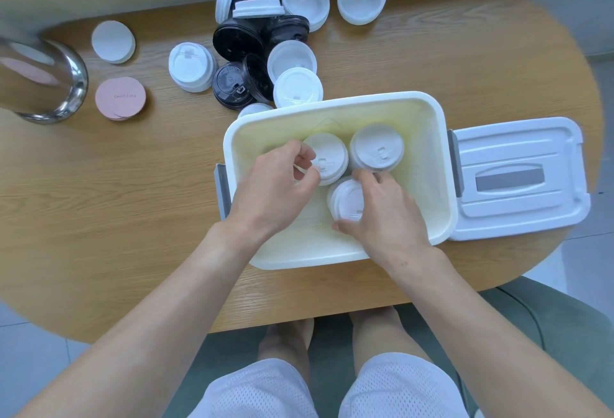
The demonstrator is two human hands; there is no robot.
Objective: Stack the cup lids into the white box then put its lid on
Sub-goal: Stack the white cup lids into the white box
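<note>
Three stacks of white cup lids [377, 150] are held inside the white box [335, 182]. One stack is pinched by the curled fingers of the left hand [275, 191], another is gripped by the right hand [382, 218]. Box lid [518, 178] is laid just beside the box; more white and black loose lids [252, 49] are scattered beyond it.

In the box [442, 165] sit 3 lid stacks [377, 152]; its lid [518, 178] lies right, loose lids [259, 49] behind, coasters [120, 98] behind-left.

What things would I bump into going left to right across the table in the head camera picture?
Shiny metal pot → pink discs → pile of loose cup lids → white box with both hands inside → box lid.
</note>
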